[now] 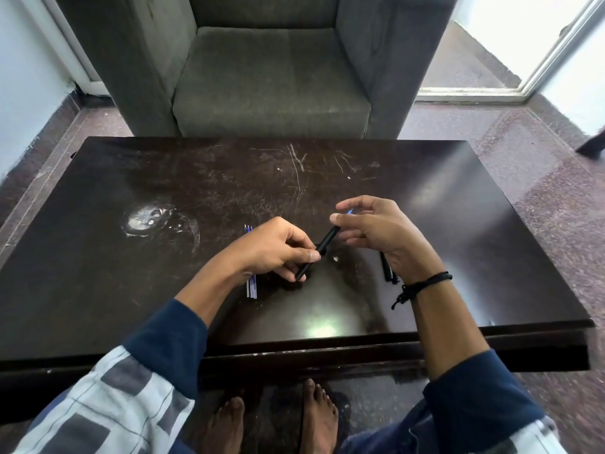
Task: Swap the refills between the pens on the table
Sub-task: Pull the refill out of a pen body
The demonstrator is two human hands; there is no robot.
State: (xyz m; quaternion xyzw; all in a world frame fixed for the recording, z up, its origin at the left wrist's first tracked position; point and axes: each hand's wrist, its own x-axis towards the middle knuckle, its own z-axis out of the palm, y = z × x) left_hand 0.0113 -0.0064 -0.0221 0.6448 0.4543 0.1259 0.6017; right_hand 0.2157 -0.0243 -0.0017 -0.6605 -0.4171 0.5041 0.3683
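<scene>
- Black pen barrel, plain.
- Blue and clear refills.
- Dark brown table, glossy, with pale scratches and a whitish ring stain.
- Grey-green armchair, plain.
- Navy sleeves; white and grey checked cloth.
- Black cord bracelet.
- Speckled maroon floor.

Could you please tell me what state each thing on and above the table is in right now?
Black pen barrel: lifted, gripped by left hand.
Right hand: fingers loosely at the barrel's far end.
Refills: lying on table.
Other black pen: lying on table.
</scene>
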